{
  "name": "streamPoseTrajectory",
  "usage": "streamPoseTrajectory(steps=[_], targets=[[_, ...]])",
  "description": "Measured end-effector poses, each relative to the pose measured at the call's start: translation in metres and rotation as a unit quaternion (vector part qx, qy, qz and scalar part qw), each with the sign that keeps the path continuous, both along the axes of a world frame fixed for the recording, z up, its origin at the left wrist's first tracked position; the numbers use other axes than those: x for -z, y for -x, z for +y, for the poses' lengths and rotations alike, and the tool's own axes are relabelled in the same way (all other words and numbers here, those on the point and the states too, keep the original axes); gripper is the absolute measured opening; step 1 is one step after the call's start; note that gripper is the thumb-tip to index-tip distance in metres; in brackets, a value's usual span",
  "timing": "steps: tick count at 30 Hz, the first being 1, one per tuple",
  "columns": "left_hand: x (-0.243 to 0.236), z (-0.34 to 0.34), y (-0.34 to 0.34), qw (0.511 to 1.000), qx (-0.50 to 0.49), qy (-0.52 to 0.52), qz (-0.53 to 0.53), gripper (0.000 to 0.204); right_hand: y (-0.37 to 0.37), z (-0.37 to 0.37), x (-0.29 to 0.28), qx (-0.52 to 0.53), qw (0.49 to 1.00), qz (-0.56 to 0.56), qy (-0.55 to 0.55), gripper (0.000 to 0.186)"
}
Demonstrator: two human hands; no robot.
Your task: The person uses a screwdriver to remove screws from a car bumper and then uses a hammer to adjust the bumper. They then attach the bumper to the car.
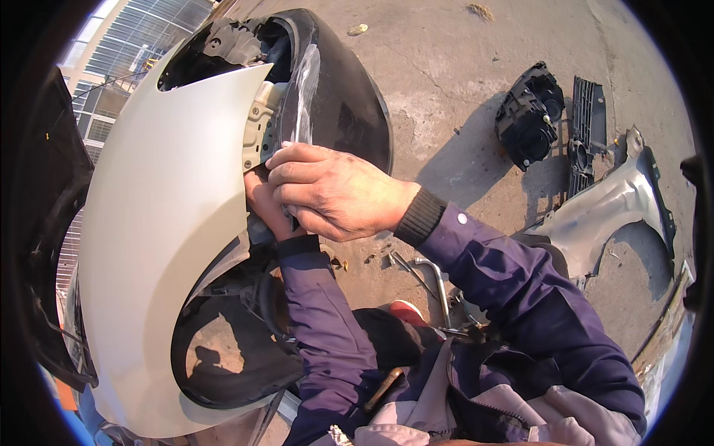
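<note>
My right hand [335, 189] is closed at the inner edge of a dark bumper [349, 111], its fingertips curled over; what they hold is hidden. A crumpled clear film strip runs along that edge above it. Beneath it, my left hand [264, 197] reaches into the gap beside a white fender [141, 223], its fingertips out of sight. Just above the left hand is a pale metal bracket [259, 123] with bolt holes, between fender and bumper.
On the concrete at right lie a black headlamp unit [529, 111], a dark grille [582, 134] and a dented silver fender [595, 208]. Tools, including a bent metal wrench [439, 286], lie near my legs. A dark panel [52, 238] stands at far left.
</note>
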State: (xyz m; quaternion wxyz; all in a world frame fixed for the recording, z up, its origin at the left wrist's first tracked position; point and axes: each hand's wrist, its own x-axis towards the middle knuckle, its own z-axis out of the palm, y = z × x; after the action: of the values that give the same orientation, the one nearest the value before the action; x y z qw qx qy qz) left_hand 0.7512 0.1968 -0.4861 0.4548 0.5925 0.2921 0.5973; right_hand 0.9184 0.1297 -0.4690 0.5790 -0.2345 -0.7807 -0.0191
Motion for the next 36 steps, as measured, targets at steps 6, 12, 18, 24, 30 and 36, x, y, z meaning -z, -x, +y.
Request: streamPoseTrajectory(steps=[6,12,18,24,30,36], targets=[[0.003,0.022,0.008,0.995,0.0,0.086,0.043,0.032,0.001,0.002,-0.002,0.028,0.998,-0.05,0.019,0.026],[0.018,0.022,0.018,0.989,-0.004,-0.041,0.143,0.032,0.004,0.013,-0.001,0.079,0.99,-0.113,-0.02,0.031],[0.033,0.015,0.022,0.95,-0.078,-0.189,0.234,0.075,0.003,0.013,-0.015,0.08,0.976,-0.204,-0.006,0.029],[0.036,0.004,0.014,0.975,-0.046,-0.161,0.144,0.08,0.01,0.02,-0.016,0.07,0.982,-0.17,-0.034,0.028],[0.018,-0.001,0.02,0.987,0.101,0.091,-0.084,0.039,0.017,0.018,-0.021,0.079,0.981,-0.176,-0.031,0.027],[0.015,-0.008,0.019,0.989,0.09,0.019,-0.113,0.046,0.011,0.011,-0.018,0.118,0.967,-0.225,-0.031,0.029]])
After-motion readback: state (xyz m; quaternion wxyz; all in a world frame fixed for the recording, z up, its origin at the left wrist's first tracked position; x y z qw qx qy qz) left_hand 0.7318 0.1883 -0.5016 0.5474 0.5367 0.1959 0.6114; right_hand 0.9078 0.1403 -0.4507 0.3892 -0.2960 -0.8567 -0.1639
